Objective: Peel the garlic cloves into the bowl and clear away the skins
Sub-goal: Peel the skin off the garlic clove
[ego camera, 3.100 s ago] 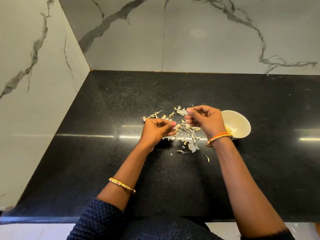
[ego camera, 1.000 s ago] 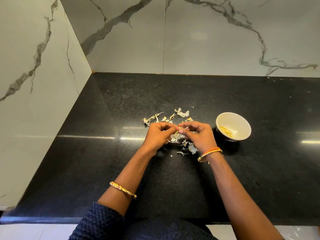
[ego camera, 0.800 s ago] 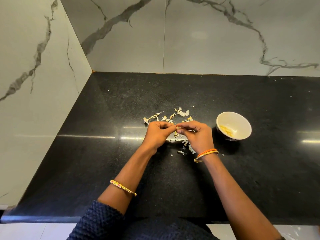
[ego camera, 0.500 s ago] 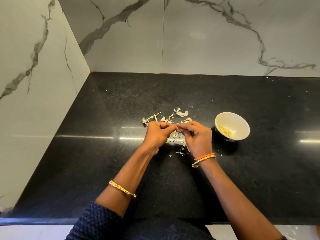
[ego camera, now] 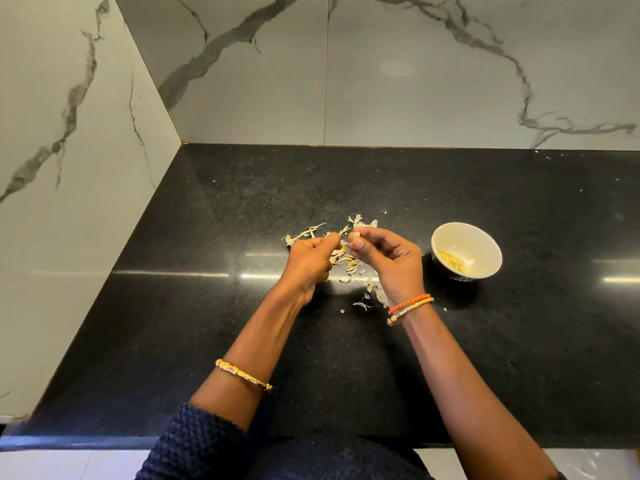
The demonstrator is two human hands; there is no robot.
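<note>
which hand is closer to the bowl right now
Right. The right hand sits just left of the bowl, a narrow strip of counter between them. The left hand is farther left, beyond the right hand, over the garlic skins.

Black speckled desk [ego camera: 207, 323] fills a corner. White marble walls [ego camera: 415, 81] with grey veins rise behind and at the left. Light streaks reflect on the polished surface. Pale floor [ego camera: 52, 465] shows below the front edge.
</note>
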